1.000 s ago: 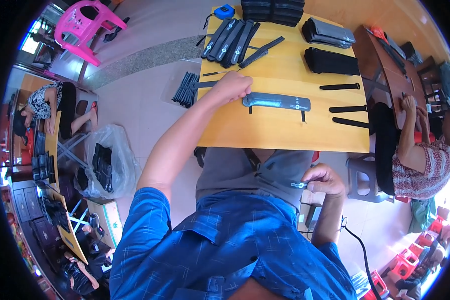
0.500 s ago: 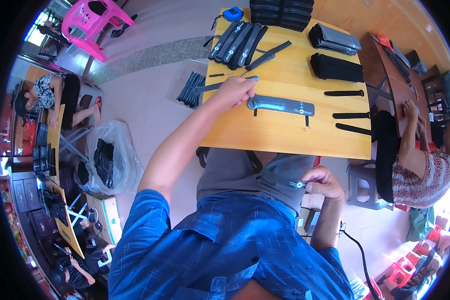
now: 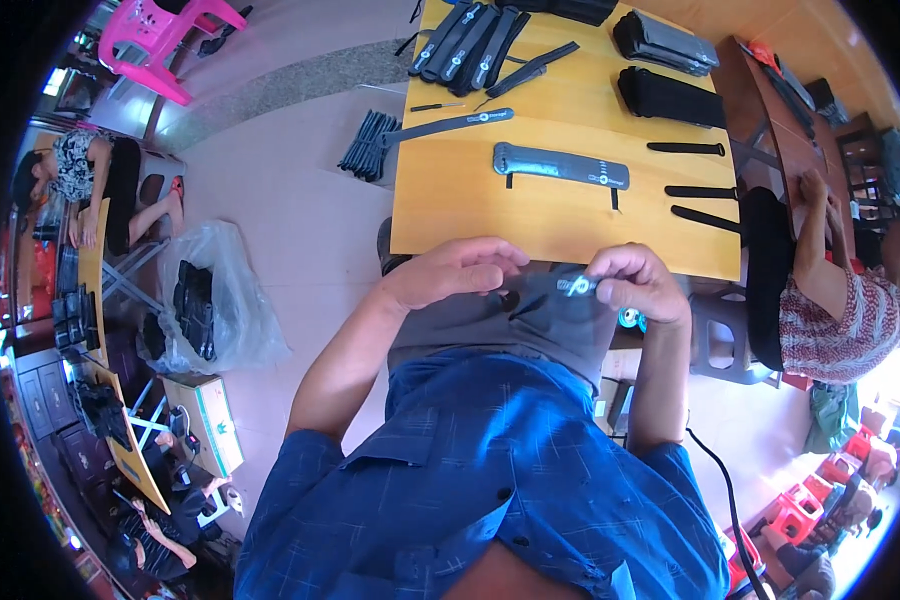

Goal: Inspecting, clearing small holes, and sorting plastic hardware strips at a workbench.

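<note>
My right hand pinches the end of a small grey strap with a white mark, held over my lap. Much of the strap blends into my grey trousers. My left hand is just left of it, fingers stretched out and nothing in them. On the yellow table beyond, a wide grey strap lies flat with a shiny part and two short black tabs below it. Farther left, a long grey strap reaches past the table's left edge.
Black-and-grey strap bundles and two dark stacks lie on the table. Narrow black straps are at its right. A bundle of dark strips is beyond the left edge. A person sits at the right.
My left hand has left the long strap on the table and come back toward my right hand. My right hand has risen toward the table edge with the small strap.
</note>
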Available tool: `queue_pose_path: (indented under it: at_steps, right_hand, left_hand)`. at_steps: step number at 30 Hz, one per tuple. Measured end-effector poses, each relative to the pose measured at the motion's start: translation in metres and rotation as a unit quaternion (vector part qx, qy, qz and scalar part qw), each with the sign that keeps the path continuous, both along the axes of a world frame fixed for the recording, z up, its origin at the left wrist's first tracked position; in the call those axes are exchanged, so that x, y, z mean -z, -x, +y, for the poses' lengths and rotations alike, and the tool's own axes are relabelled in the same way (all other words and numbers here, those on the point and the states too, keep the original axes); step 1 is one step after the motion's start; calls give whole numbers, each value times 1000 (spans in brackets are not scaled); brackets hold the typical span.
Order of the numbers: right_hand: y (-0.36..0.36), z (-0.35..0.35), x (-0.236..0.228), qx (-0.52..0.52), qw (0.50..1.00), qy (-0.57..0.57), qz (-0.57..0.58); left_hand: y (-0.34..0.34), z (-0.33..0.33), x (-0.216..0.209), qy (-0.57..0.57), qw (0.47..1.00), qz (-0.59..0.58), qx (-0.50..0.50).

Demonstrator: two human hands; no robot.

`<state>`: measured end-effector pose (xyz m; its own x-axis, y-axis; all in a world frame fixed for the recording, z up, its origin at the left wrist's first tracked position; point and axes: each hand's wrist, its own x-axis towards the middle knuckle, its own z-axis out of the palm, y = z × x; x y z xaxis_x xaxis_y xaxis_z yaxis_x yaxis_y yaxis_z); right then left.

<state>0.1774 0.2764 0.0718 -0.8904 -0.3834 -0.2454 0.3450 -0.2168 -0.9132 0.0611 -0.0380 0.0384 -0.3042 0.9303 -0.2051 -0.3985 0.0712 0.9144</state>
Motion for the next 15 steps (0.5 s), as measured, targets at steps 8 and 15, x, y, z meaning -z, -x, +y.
queue_pose_path:
  at_steps: [8,15]
  right_hand:
    - [-3,26,5,44,995,-90,17]
    - [11,25,22,196,965,-173,29]
  left_hand:
    - [3,-9,6,88,985,15,-145]
    - [16,3,2,113,964,42,-235]
